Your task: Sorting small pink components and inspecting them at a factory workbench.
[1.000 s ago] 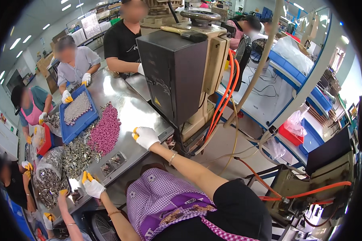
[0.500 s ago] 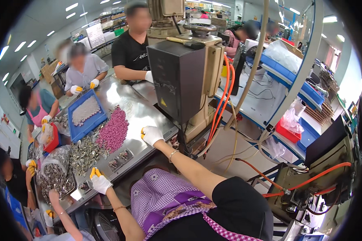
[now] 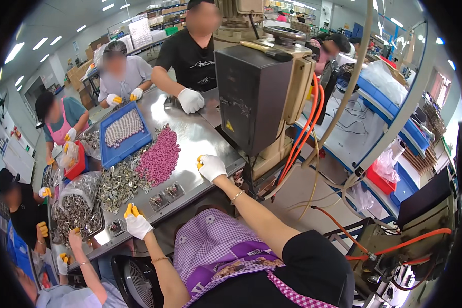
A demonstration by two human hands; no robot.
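Observation:
My left hand (image 3: 138,223), in a white glove with yellow fingertips, is at the near edge of the metal table (image 3: 192,141). Its fingers are bent together, and anything in them is too small to make out. Close by are a small clump of metal parts (image 3: 117,226) and two small groups of parts (image 3: 165,195). My right hand (image 3: 212,168), gloved alike, is over the table's right end near a machine column. Its fingers curl in, hiding what they may hold. Beyond lie a heap of pink rings (image 3: 159,155) and a pile of metal pieces (image 3: 119,190).
A blue tray (image 3: 110,156) of pale round parts, a red bin (image 3: 76,167) and a bag of metal parts (image 3: 78,218) stand on the left. Several co-workers surround the table. A dark machine box (image 3: 251,97) with orange hoses (image 3: 303,136) rises at right. A black fan (image 3: 137,285) stands below.
The whole scene has shifted right in the picture as my head moved. The far co-worker's gloved hand now shows fully beside the machine box. My hands keep nearly the same places at the table.

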